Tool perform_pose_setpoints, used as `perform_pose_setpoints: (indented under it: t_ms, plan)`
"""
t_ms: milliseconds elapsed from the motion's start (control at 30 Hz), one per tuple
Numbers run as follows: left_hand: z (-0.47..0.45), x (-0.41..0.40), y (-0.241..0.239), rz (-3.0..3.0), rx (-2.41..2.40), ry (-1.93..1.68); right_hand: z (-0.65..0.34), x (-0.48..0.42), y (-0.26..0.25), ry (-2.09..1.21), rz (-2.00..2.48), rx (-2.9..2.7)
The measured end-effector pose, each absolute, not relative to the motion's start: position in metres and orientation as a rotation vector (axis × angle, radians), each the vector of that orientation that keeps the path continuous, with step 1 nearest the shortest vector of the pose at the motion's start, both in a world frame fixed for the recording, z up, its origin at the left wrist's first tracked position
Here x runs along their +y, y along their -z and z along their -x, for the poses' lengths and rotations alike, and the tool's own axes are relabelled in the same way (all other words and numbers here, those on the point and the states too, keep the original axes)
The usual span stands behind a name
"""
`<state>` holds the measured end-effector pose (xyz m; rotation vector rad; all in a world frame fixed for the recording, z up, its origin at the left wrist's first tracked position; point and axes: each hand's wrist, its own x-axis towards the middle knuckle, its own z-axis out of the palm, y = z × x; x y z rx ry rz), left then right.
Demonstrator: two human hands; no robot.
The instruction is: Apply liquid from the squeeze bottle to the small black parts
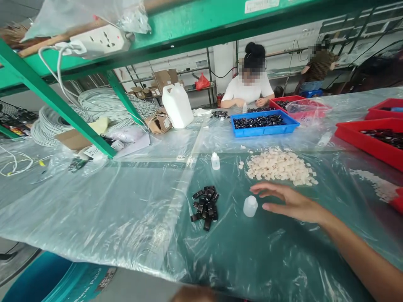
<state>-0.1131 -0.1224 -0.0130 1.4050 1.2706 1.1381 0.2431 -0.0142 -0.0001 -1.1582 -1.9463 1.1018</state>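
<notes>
Room: a workshop with green metal shelving (66, 109) over a long table (94, 209) covered by clear plastic sheet.
Near me: a small white bottle (250, 206) stands upright on the sheet, just in front of my fingers.
My right hand (291, 204): it comes in from the right side, palm down, fingers spread wide and holding nothing; the fingertips are close to the bottle but I cannot tell if they touch it.
My left hand: not visible in the picture.
Black parts (206, 205): a small heap of dark pieces lies left of the bottle, apart from it.
Pale pieces (280, 166): a wide pile of cream-coloured bits lies behind my hand.
Second bottle (215, 161): a smaller one stands farther back, left of the pale pile.
Trays: a blue tray (262, 131) with dark parts, red trays (362, 138) at the right.
Other people: one person in white shirt (248, 89) sits at the far end, hands on the table; another person is farther behind.
Back left: a white jug (177, 105) and coils of white cable (103, 102).
</notes>
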Motion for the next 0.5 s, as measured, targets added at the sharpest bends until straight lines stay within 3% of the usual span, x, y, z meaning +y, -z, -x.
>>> perform_pose_setpoints:
  t_ms: [267, 500]
  plan:
    - [0.101, -0.005, -0.004, -1.854, 1.027, -0.892, -0.221, -0.021, 0.024, -1.168, 1.191, -1.908]
    - [0.062, 0.014, -0.015, -1.801, 0.922, -0.914, -0.221, -0.022, 0.016, -1.094, 1.128, -1.765]
